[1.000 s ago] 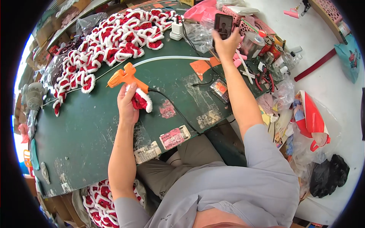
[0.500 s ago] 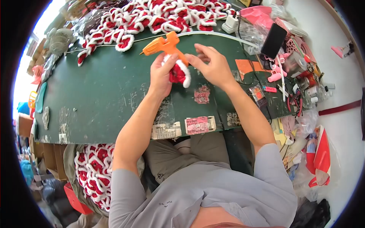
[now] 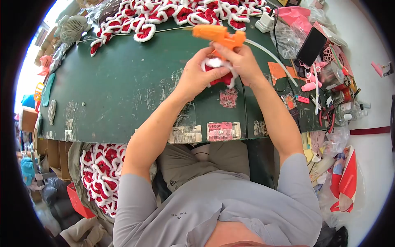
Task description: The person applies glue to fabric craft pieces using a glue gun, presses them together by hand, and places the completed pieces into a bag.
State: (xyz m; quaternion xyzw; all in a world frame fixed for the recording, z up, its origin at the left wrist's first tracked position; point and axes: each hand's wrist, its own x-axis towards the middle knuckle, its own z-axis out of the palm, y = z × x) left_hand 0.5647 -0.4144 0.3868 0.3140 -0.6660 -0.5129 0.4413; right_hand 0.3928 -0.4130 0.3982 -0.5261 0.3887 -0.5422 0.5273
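Observation:
My right hand (image 3: 243,65) is wrapped round the handle of an orange glue gun (image 3: 220,36), whose nozzle points left and whose body is slightly blurred. A white glue stick (image 3: 271,55) trails from its back end, and a black cord hangs below my right hand. Just under the gun, my left hand (image 3: 199,78) pinches a small red fabric piece with white fluffy trim (image 3: 224,79). The two hands are close together over the table, and the gun's lower part is partly hidden by fingers.
Many similar red-and-white pieces (image 3: 144,32) are heaped along the back of the green table (image 3: 115,90); more fill a sack (image 3: 103,177) at lower left. A small fan (image 3: 70,29) stands back left. A phone (image 3: 311,46), pink parts and pliers (image 3: 328,117) crowd the right.
My right hand, earlier apart with loose fingers beside the gun, has closed round its handle. Gun, fabric piece and left hand have shifted right in view; the camera view has also shifted.

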